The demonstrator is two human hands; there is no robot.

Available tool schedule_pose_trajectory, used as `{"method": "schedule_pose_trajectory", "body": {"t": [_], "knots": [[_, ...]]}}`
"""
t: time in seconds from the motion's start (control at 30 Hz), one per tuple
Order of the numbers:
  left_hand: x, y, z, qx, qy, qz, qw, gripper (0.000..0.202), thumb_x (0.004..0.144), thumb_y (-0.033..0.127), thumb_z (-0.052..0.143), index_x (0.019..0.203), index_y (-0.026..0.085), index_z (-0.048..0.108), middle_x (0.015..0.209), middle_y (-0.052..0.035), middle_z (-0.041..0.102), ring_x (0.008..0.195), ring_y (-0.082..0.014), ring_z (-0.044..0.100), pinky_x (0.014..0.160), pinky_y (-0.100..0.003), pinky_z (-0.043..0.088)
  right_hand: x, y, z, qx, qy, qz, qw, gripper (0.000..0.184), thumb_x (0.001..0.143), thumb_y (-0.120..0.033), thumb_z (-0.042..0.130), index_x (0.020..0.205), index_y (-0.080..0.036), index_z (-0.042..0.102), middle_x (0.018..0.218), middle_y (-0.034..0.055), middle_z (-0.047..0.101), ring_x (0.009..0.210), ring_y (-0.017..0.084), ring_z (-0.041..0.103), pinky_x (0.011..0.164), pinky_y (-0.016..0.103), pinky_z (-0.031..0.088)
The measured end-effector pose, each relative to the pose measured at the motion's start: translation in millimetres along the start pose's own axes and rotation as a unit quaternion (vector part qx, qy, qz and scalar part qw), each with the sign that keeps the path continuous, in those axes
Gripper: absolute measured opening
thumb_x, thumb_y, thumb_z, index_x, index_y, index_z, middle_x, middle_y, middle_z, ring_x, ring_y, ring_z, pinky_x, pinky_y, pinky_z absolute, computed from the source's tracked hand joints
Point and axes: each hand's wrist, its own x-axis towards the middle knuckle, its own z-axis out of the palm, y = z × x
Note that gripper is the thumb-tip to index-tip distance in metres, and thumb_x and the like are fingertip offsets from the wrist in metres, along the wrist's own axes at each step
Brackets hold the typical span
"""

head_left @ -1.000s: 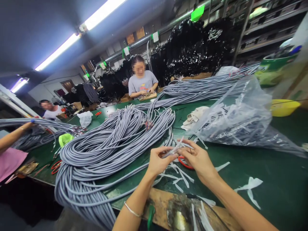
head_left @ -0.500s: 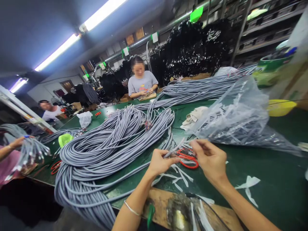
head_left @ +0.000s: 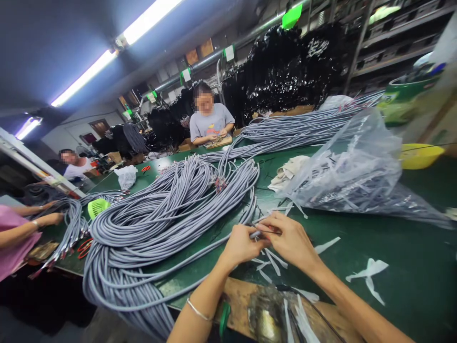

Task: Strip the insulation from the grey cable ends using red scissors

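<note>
My left hand (head_left: 243, 245) is closed round a grey cable (head_left: 214, 245) near its end, which rises from the heap at the left. Close against it, my right hand (head_left: 287, 238) pinches at the cable end, and a thin dark strand (head_left: 270, 231) shows between its fingers. The fingertips of both hands almost meet, so the very tip of the cable is partly hidden. Strips of white wrapping (head_left: 273, 259) lie on the green table (head_left: 403, 271) just below my hands. The red-handled scissors seen earlier there are out of sight.
A large heap of grey cables (head_left: 150, 224) fills the left. Behind my right hand stands a clear plastic bag (head_left: 357, 181) of scraps beside a crumpled cloth (head_left: 289, 172). A wooden block (head_left: 237, 300) sits at the front edge. Co-workers sit opposite and at left.
My right hand has moved left and down to the cable end, covering where the scissors lay. A white strip now lies right of it. The left co-worker's cable bundle has come down to the table.
</note>
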Motion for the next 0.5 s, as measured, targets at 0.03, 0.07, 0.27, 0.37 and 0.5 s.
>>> {"method": "schedule_pose_trajectory", "body": {"t": [0.03,0.07,0.27,0.37,0.5], "knots": [[0,0,-0.6,0.008,-0.005,-0.009,1.000,0.015,0.063,0.023,0.067,0.067,0.009,0.074,0.046,0.0066,0.039,0.049,-0.0083,0.032,0.048,-0.020,0.026,0,-1,1,0.028,0.003,0.013,1.000,0.024,0.063,-0.042,0.062,0.050,-0.022,0.062,0.053,0.0007,0.049,0.051,0.015,0.046,0.051,0.028,0.038],[0,1,-1.4,0.013,-0.008,-0.020,1.000,0.015,0.063,0.024,0.068,0.066,0.009,0.073,0.045,0.0067,0.038,0.048,-0.0083,0.033,0.047,-0.020,0.026,1,-2,2,0.048,0.004,0.023,0.999,0.027,0.062,-0.046,0.063,0.049,-0.022,0.062,0.052,0.0003,0.049,0.050,0.014,0.045,0.050,0.028,0.037],[3,4,-5.9,0.040,-0.016,-0.086,0.995,0.009,0.061,0.017,0.070,0.065,0.010,0.074,0.039,0.0060,0.042,0.044,-0.0101,0.039,0.048,-0.022,0.033,2,-2,7,0.125,0.010,0.059,0.990,0.042,0.056,-0.061,0.064,0.051,-0.019,0.061,0.054,0.0010,0.052,0.054,0.015,0.049,0.054,0.028,0.041],[4,2,-6.6,0.044,-0.008,-0.102,0.994,0.007,0.060,0.017,0.071,0.064,0.011,0.073,0.037,0.0061,0.040,0.043,-0.0112,0.042,0.049,-0.022,0.035,1,-1,9,0.162,0.015,0.076,0.984,0.046,0.053,-0.064,0.066,0.051,-0.018,0.059,0.055,0.0001,0.051,0.055,0.013,0.048,0.053,0.027,0.040],[5,-2,-6.4,0.042,0.018,-0.107,0.993,0.007,0.060,0.019,0.072,0.059,0.013,0.071,0.037,0.0055,0.040,0.044,-0.0118,0.042,0.048,-0.023,0.034,-2,-1,12,0.208,0.007,0.103,0.973,0.050,0.052,-0.067,0.066,0.055,-0.017,0.058,0.052,-0.0038,0.042,0.043,0.007,0.031,0.039,0.022,0.027]]}}
